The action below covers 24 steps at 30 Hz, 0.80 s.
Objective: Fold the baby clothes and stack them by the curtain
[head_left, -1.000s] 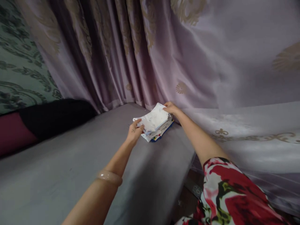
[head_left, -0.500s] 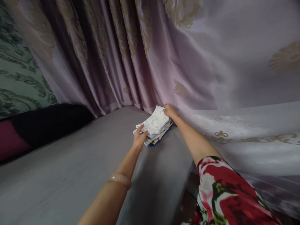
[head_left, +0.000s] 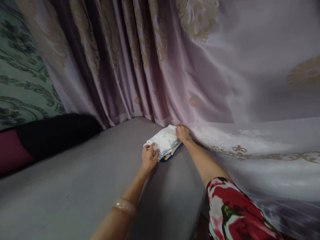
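- Stack of folded cloths [head_left: 171, 147], lying on a grey sheet [head_left: 75, 186], just toward 6 o'clock from centre.
- Top white cloth [head_left: 163, 139]: faintly patterned, slightly rumpled, stretching from 8 to 2 o'clock.
- Dark blue bottom layer [head_left: 175, 152], peeking out toward 5 o'clock.

Red-and-white floral sleeve [head_left: 237, 210] — pale, shiny bangle [head_left: 124, 206] — small dark marks [head_left: 151, 159] on left hand [head_left: 149, 156]

The left arm [head_left: 136, 186] and right arm [head_left: 205, 161] reach forward, converging. The left hand [head_left: 149, 158] shows its back, fingers bent, thumb spread away; the right hand [head_left: 183, 133], farther forward, has curled fingers, tips partly hidden.
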Each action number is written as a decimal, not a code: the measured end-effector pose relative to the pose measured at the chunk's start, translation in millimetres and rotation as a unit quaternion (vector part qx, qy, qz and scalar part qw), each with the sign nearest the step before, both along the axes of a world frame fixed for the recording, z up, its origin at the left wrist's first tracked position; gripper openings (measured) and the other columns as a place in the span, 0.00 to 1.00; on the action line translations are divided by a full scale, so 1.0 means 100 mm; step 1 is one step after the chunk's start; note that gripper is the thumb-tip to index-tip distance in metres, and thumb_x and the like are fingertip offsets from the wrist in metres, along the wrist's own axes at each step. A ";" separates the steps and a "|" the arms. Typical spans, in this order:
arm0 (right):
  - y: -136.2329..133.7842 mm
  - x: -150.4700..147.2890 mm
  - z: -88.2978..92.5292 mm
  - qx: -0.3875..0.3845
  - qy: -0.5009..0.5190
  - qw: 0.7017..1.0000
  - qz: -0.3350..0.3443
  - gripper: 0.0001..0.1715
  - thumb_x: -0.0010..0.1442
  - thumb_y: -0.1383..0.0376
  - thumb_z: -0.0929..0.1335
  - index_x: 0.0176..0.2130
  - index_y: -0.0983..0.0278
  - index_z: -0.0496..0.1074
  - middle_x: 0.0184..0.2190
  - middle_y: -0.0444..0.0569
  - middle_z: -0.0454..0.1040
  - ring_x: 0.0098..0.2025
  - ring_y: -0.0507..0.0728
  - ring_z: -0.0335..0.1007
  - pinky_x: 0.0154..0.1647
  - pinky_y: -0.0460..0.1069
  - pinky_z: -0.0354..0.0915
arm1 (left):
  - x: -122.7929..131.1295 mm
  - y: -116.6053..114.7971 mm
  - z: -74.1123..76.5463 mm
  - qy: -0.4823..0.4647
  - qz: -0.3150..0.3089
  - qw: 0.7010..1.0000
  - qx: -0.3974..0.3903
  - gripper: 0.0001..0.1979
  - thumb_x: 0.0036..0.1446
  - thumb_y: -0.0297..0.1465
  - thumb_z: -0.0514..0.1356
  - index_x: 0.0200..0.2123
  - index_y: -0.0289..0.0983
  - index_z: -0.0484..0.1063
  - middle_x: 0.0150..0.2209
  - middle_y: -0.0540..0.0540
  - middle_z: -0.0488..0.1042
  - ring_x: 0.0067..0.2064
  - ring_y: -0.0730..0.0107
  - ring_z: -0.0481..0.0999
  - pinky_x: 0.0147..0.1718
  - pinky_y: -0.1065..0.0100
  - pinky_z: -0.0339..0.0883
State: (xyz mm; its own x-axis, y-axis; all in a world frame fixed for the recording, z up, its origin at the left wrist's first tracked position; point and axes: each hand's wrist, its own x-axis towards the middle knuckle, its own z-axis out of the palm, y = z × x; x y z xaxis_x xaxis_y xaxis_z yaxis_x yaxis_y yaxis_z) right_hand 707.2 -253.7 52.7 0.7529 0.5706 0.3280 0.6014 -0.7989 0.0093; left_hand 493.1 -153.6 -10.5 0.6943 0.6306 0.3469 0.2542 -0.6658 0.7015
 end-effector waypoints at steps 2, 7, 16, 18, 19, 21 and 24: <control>-0.01 0.01 -0.01 0.001 0.004 1.000 -0.003 0.16 0.65 0.67 0.59 0.48 0.69 0.70 0.48 0.60 0.73 0.51 0.62 0.68 0.53 0.52 0.59 | -0.13 0.04 -0.02 -0.016 -0.015 1.000 -0.008 0.22 0.59 0.37 0.55 0.55 0.35 0.67 0.48 0.38 0.65 0.50 0.59 0.70 0.50 0.58 0.66; 0.04 -0.08 0.04 0.011 0.024 1.000 0.017 0.19 0.67 0.67 0.56 0.51 0.68 0.69 0.50 0.59 0.72 0.54 0.61 0.67 0.53 0.51 0.58 | -0.74 0.34 -0.08 -0.011 -0.018 1.000 0.013 0.23 0.60 0.40 0.52 0.55 0.35 0.64 0.49 0.37 0.67 0.51 0.58 0.71 0.46 0.57 0.69; 0.43 -0.27 0.04 -0.007 0.152 0.988 0.038 0.38 0.67 0.46 0.47 0.63 0.63 0.60 0.65 0.59 0.55 0.66 0.69 0.47 0.61 0.68 0.47 | -2.03 0.99 -0.24 0.193 0.099 0.968 0.129 0.28 0.58 0.45 0.47 0.54 0.35 0.66 0.55 0.35 0.68 0.53 0.52 0.70 0.52 0.53 0.64; 0.47 -0.27 0.01 -0.015 0.195 0.981 0.014 0.43 0.65 0.42 0.45 0.66 0.61 0.54 0.68 0.59 0.47 0.68 0.73 0.40 0.61 0.72 0.41 | -2.28 1.07 -0.25 0.235 0.129 0.956 0.123 0.31 0.59 0.48 0.44 0.56 0.34 0.65 0.58 0.35 0.66 0.55 0.50 0.69 0.53 0.51 0.63; 0.48 -0.27 0.00 -0.019 0.216 0.976 0.005 0.44 0.64 0.41 0.45 0.67 0.61 0.52 0.69 0.59 0.44 0.68 0.73 0.37 0.61 0.73 0.38 | -2.39 1.10 -0.26 0.250 0.147 0.950 0.121 0.32 0.59 0.48 0.42 0.57 0.34 0.64 0.58 0.35 0.65 0.57 0.49 0.68 0.54 0.50 0.62; 0.50 -0.26 -0.01 -0.024 0.246 0.969 -0.002 0.45 0.63 0.40 0.45 0.67 0.61 0.50 0.69 0.58 0.42 0.69 0.74 0.34 0.62 0.73 0.34 | -2.57 1.14 -0.27 0.266 0.169 0.941 0.125 0.34 0.59 0.49 0.40 0.59 0.34 0.63 0.60 0.36 0.64 0.60 0.49 0.65 0.55 0.50 0.60; 0.50 -0.25 0.00 -0.036 0.261 0.965 0.003 0.46 0.63 0.39 0.45 0.68 0.61 0.50 0.70 0.58 0.40 0.69 0.74 0.32 0.62 0.73 0.32 | -2.68 1.15 -0.28 0.280 0.173 0.934 0.141 0.36 0.59 0.49 0.37 0.60 0.34 0.61 0.61 0.36 0.63 0.62 0.50 0.62 0.56 0.51 0.58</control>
State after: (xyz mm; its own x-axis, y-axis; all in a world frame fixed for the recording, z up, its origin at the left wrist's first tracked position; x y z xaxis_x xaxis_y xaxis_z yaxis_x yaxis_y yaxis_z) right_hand 682.7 -204.0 52.2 0.8012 0.5829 -0.1352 0.5443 -0.8038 -0.2400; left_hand 224.6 -38.6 -38.2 0.5880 0.7893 0.1767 0.7626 -0.6138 0.2041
